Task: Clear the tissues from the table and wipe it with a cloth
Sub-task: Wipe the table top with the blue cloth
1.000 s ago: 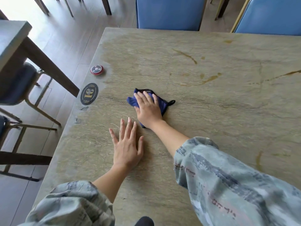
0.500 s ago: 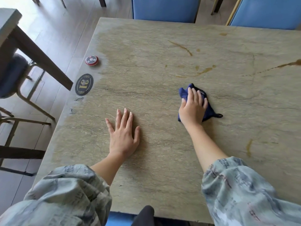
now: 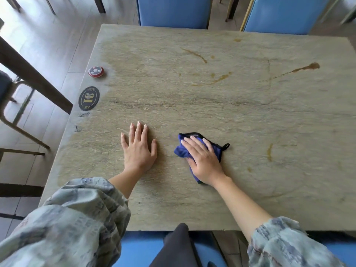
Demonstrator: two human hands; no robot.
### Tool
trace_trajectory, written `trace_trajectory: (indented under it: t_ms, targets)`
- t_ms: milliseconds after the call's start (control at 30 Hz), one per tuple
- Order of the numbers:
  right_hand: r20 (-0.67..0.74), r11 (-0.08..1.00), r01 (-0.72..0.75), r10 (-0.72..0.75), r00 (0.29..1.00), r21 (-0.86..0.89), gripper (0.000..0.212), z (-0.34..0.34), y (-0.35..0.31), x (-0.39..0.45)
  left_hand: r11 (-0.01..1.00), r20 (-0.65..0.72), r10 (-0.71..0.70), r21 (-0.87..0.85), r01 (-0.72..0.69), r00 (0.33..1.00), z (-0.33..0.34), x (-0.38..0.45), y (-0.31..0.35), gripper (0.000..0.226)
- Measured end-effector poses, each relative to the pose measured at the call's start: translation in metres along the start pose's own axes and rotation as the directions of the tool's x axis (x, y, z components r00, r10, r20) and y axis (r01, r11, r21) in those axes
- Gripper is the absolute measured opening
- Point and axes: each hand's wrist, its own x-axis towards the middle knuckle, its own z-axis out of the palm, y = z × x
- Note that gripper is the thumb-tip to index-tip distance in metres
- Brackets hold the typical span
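A: From the head camera, what are the hands doing?

B: The right hand (image 3: 204, 160) lies flat, fingers spread, pressing a blue cloth (image 3: 183, 151) onto the tabletop (image 3: 250, 116). It is not gripping the cloth, only pressing on top of it; the cloth's edges stick out to the left of the hand and beyond the fingers, and a small black loop shows at the cloth's right corner.

A: And the left hand?

B: The left hand (image 3: 138, 151) rests palm down, fingers wide and straight, holding nothing. It sits just to the left of the cloth, apart from it.

A: Where is the cloth on the tabletop?

B: In the near half, roughly mid-width, close to the person.

A: Anything else there?

B: Brown stains (image 3: 213, 79) streak the far and right parts. At the left edge stand a red call button (image 3: 96, 72) and, nearer, a black oval number plate (image 3: 89, 98). Two blue chairs (image 3: 173, 11) stand at the far side.
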Motion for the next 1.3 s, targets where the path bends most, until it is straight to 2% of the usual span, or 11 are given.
trace_trajectory:
  t_ms: [133,200,333,500,600,667,733,867,1000,1133,1300]
  targets:
    - [-0.120,0.919,-0.394,0.389,0.913,-0.017,0.050,-0.011,-0.006,-0.026,1.000,0.022,0.007,0.030,-0.007,1.000,0.000,-0.001,0.001,0.065]
    - [-0.133,0.901,-0.433,0.426,0.895,-0.031,0.052,-0.008,-0.029,-0.038,0.999,0.048,-0.003,0.054,0.000,0.999,0.001,-0.002,0.003,0.065]
    - [-0.012,0.996,-0.092,0.092,0.996,0.018,0.057,-0.004,-0.047,-0.075,0.993,0.089,-0.074,0.100,0.065,0.993,-0.002,0.002,0.015,0.065]
    - [0.105,0.969,0.244,-0.246,0.964,0.030,0.056,-0.031,0.004,-0.104,0.992,0.001,-0.089,-0.085,0.089,0.996,0.000,-0.039,0.065,0.065]
    - [-0.018,0.993,-0.111,0.110,0.994,-0.043,0.053,-0.048,0.043,-0.115,0.990,0.011,0.049,-0.133,-0.047,0.999,0.012,-0.078,0.104,0.060]
    - [-0.136,0.901,-0.432,0.422,0.896,-0.049,0.051,-0.052,0.045,-0.116,0.987,0.023,0.102,-0.124,-0.099,0.994,0.022,-0.100,0.127,0.054]
    - [-0.170,0.846,-0.532,0.518,0.838,-0.046,0.051,-0.051,0.034,-0.117,0.988,0.038,0.142,-0.065,-0.139,0.989,0.031,-0.117,0.144,0.049]
    - [0.022,0.995,-0.097,0.097,0.995,0.005,0.054,-0.056,0.043,-0.150,0.988,0.029,0.153,0.026,-0.154,0.988,0.041,-0.131,0.154,0.047]
    - [0.159,0.957,0.288,-0.289,0.944,0.032,0.055,-0.087,0.112,-0.179,0.989,-0.009,0.146,0.040,-0.145,0.989,0.042,-0.133,0.154,0.048]
    - [-0.018,0.993,-0.116,0.116,0.993,-0.002,0.051,-0.106,0.164,-0.194,0.989,-0.040,0.145,0.041,-0.144,0.989,0.042,-0.134,0.157,0.048]
    - [-0.156,0.846,-0.528,0.514,0.844,-0.075,0.052,-0.088,0.114,-0.187,0.989,-0.106,0.147,-0.001,-0.148,0.983,0.043,-0.135,0.157,0.046]
